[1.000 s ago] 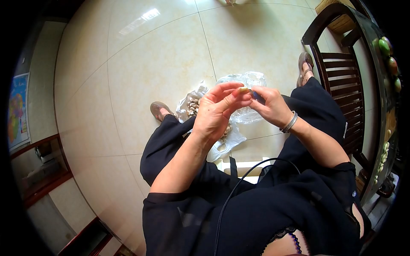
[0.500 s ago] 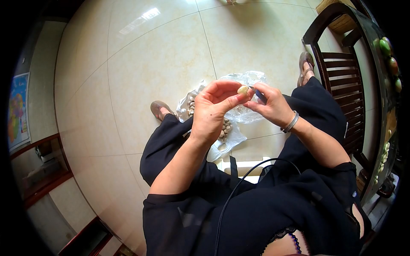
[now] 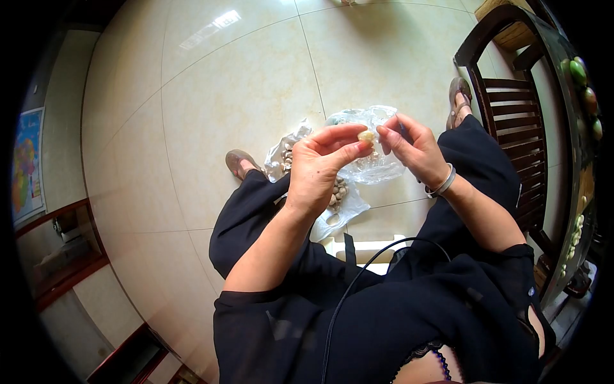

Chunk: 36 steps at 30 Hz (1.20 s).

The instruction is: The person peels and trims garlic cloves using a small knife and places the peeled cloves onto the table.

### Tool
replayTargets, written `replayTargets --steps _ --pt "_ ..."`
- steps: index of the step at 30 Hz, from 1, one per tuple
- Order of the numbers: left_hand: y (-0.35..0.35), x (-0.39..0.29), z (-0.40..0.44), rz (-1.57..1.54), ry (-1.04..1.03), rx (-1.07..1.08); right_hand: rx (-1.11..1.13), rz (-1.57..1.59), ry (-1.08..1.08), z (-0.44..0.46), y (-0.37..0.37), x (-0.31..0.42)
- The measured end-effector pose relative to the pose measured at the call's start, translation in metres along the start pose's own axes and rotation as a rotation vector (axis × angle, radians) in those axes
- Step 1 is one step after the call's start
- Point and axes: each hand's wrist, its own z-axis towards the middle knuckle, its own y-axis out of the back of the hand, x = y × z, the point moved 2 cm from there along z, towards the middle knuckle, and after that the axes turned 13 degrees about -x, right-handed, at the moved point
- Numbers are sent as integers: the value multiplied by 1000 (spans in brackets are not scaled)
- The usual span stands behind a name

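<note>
A small, pale yellow kernel-like piece (image 3: 366, 137) is pinched between the thumb and fingertips of my left hand (image 3: 320, 166); its exact kind I cannot make out. Just to its right, my right hand (image 3: 416, 151) is closed around a small dark blue-handled knife (image 3: 404, 132), mostly hidden by the fingers. The right thumb and fingertip are close to the piece, with a narrow gap between. Beneath the hands lies a clear plastic bag (image 3: 377, 168) with bits in it. A white bag (image 3: 350, 208) holds several grey-brown nut-like pieces (image 3: 338, 192), partly covered by my left hand.
Another white bag (image 3: 279, 153) with similar pieces lies on the tiled floor (image 3: 217, 115) by my foot. A dark wooden chair (image 3: 511, 121) stands on the right, beside a table with green and reddish fruit (image 3: 578, 73) and pale pieces (image 3: 574, 237). A black cable (image 3: 339, 301) crosses my lap.
My right hand has drawn back slightly to the right, away from the pale piece, with the knife now more upright in it. My left hand stays nearly still, holding the piece.
</note>
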Motion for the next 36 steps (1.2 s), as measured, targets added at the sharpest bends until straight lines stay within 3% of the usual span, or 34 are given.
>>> replayTargets --steps 5,7,10,13,15,18,22,27,36 --pt "-2 -1 -1 21 8 -6 86 -57 -38 0 4 -5" --pt "-3 -1 -1 25 5 -10 41 3 49 -1 2 1" --pt "-4 -1 -1 9 2 -34 57 164 -38 0 0 4" --pt "-5 0 -2 65 -18 11 95 59 -31 0 1 0" --pt "-6 2 -2 293 -291 36 87 61 -23 -1 -1 -4" --pt "-10 0 -3 372 -310 30 98 87 -28 0 0 -7" --pt "-8 0 -3 355 -290 46 132 140 -139 0 2 2" --pt "-6 -1 -4 168 -38 1 187 265 -298 1 6 -1" --pt "-5 6 -1 38 -69 0 245 430 -307 -1 3 -9"
